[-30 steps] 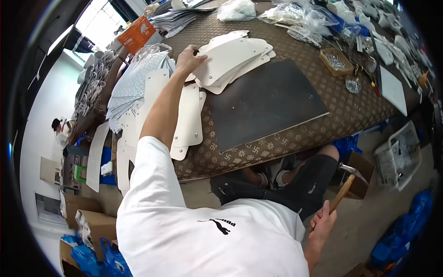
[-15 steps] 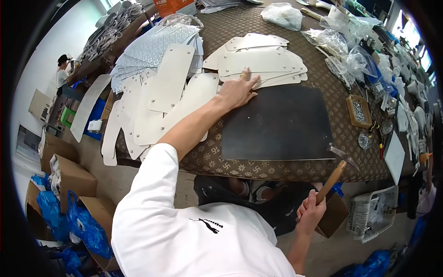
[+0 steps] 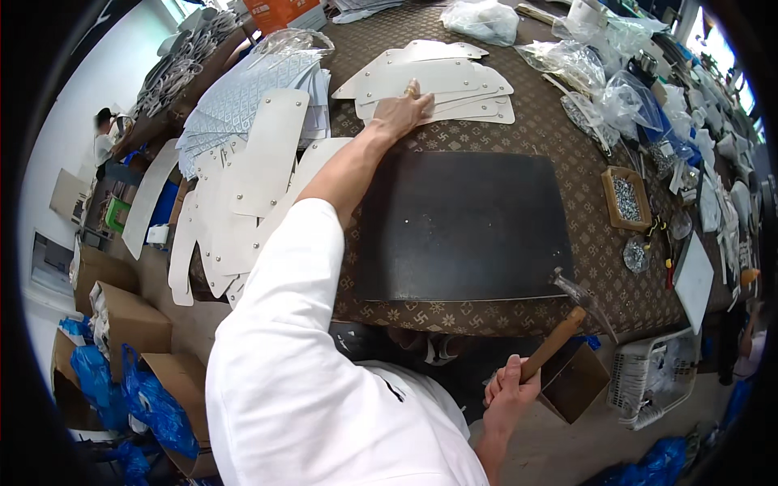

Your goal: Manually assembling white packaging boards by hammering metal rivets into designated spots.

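Observation:
My left hand reaches forward over a fanned stack of off-white panels with metal studs, its fingers stretched out on the near edge. It does not grip them. A black rectangular board lies on the patterned tabletop nearer to me, apart from the stack. In my right hand, low at the right, is the wooden handle of a hammer. The hammer's metal head hangs by the board's near right corner. More studded off-white panels lie overlapping to the left, partly behind my left arm.
Patterned grey-white sheets are fanned at the far left. On the right stand a wooden box of small metal parts and several clear plastic bags. A white basket and cardboard boxes stand on the floor.
The studded stack and my left hand have moved farther away from the black board, leaving a gap. My right hand has lowered the hammer slightly. The view has shifted a little.

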Available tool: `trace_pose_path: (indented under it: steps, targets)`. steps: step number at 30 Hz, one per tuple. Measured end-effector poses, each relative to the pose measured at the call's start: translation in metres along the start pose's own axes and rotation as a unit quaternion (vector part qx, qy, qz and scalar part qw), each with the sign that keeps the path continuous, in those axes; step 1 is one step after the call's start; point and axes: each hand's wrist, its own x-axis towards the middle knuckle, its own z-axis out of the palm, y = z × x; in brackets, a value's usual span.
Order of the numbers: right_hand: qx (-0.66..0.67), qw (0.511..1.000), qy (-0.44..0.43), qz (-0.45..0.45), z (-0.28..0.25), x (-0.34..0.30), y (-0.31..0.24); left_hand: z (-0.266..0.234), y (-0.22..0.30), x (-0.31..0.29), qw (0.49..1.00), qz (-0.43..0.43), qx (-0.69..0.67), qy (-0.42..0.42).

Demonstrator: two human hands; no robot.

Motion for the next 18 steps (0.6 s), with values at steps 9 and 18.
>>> trace_pose_path:
  steps: [9, 18]
  targets:
    - [-0.04, 0.998, 0.032, -0.026, -0.015, -0.019, 0.005, -0.138, -0.022, -0.115, 0.961, -0.163, -0.072, -0.209]
    - [-0.053, 0.997, -0.053, -0.024, 0.002, -0.025, 0.005, -0.181, -0.011, -0.253, 0.894, -0.344, -0.038, -0.285]
